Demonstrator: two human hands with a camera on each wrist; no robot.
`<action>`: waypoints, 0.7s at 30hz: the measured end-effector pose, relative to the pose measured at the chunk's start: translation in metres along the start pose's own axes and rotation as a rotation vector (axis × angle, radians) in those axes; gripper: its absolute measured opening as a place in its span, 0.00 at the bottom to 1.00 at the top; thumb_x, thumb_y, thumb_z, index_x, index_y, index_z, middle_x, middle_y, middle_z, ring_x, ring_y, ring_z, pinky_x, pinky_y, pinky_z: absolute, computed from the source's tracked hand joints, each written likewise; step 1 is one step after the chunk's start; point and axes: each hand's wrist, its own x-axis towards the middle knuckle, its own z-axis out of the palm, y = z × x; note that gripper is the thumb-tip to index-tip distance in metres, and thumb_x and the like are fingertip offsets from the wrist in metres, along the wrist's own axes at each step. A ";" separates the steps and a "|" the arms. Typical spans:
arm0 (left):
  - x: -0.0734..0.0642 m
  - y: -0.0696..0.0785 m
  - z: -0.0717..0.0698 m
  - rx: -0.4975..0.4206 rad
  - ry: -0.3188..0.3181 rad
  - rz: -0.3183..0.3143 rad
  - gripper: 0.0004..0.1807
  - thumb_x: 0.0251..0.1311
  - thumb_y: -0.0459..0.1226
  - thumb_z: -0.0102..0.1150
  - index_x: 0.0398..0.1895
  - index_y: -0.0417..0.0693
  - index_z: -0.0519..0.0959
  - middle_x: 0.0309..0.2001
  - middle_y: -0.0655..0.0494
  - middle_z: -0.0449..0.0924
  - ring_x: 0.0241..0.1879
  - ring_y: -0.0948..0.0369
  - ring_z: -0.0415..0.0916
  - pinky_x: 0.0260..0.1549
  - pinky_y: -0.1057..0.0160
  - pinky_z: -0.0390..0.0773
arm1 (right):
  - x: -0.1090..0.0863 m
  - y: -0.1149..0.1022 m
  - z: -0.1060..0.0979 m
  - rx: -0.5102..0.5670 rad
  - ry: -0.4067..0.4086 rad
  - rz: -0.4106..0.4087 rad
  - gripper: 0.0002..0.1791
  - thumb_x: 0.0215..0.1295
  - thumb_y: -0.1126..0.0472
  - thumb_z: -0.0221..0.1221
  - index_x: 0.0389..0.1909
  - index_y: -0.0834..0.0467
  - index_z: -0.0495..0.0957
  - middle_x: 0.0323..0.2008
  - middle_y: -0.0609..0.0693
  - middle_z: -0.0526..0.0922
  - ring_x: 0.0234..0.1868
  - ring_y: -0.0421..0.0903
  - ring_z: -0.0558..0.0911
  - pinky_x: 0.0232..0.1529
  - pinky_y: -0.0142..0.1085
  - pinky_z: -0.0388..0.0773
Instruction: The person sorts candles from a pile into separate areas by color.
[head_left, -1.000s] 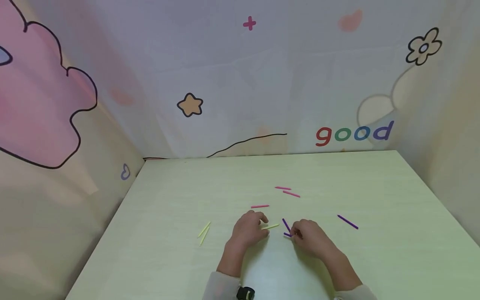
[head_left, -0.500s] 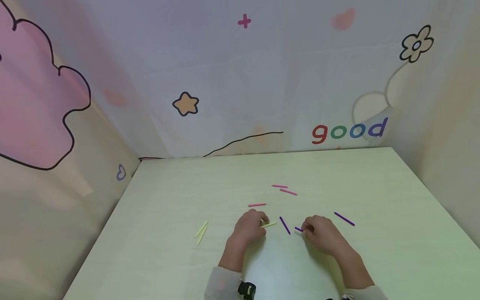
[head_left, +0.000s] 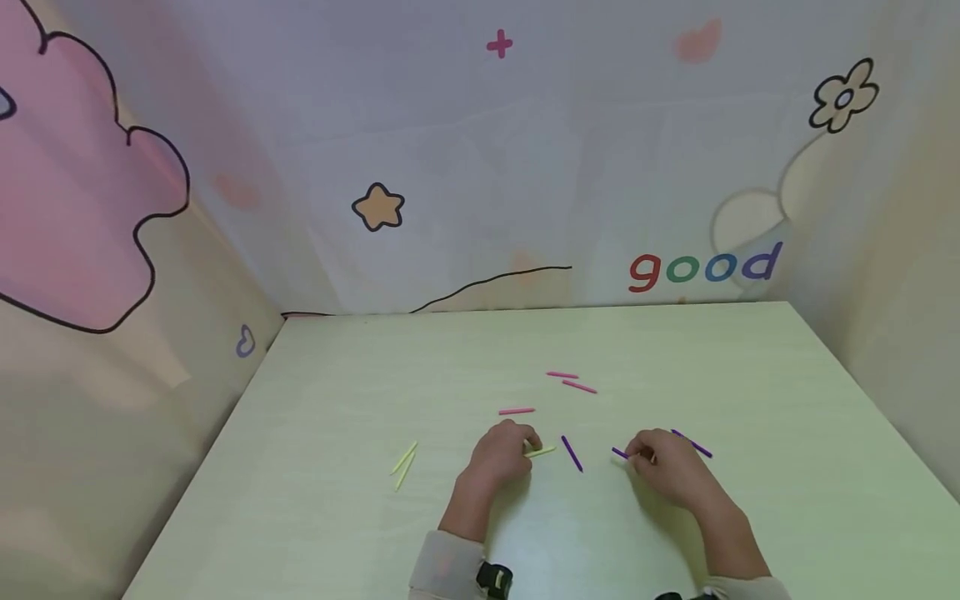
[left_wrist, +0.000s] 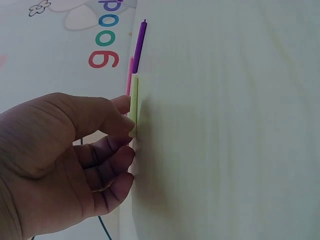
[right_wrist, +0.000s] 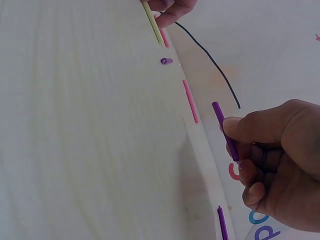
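Note:
My left hand (head_left: pixel 498 454) is low at the table, thumb and fingertips pinching one end of a short yellow-green stick (left_wrist: pixel 134 102). The stick's free end points right. My right hand (head_left: pixel 667 467) pinches a purple stick (right_wrist: pixel 220 115) between thumb and fingers, raised off the table; one end sticks out to the left of the fingertips. Between the two hands a second purple stick (head_left: pixel 572 454) lies slanted on the table. Just behind my right hand is a third purple stick (head_left: pixel 697 447), its near side partly overlapped by the hand in the head view.
Three pink sticks lie farther back: one pink stick (head_left: pixel 517 411) beyond my left hand, and a close pair of pink sticks (head_left: pixel 580 387) behind it. Two yellow-green sticks (head_left: pixel 406 471) lie at the left. A printed cloth wall (head_left: pixel 450 125) borders the pale table (head_left: pixel 337 375).
My right hand has moved right, carrying a purple stick away from the slanted one, close to the purple stick at the right. My left hand has stayed in place with the yellow-green stick.

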 end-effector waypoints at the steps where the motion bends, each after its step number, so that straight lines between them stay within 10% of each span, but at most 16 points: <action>1: 0.000 0.000 0.000 0.001 -0.002 0.003 0.16 0.40 0.25 0.59 0.32 0.50 0.84 0.24 0.61 0.70 0.28 0.64 0.67 0.24 0.67 0.67 | 0.000 0.001 -0.001 0.004 0.004 0.005 0.05 0.55 0.72 0.58 0.31 0.62 0.79 0.27 0.46 0.75 0.29 0.44 0.71 0.33 0.40 0.70; 21: 0.010 0.004 0.006 0.027 -0.012 0.017 0.10 0.42 0.30 0.63 0.30 0.51 0.81 0.25 0.62 0.70 0.28 0.66 0.68 0.25 0.68 0.67 | -0.009 0.028 -0.024 -0.011 0.061 0.084 0.04 0.58 0.70 0.57 0.32 0.62 0.79 0.26 0.47 0.76 0.29 0.45 0.71 0.28 0.39 0.68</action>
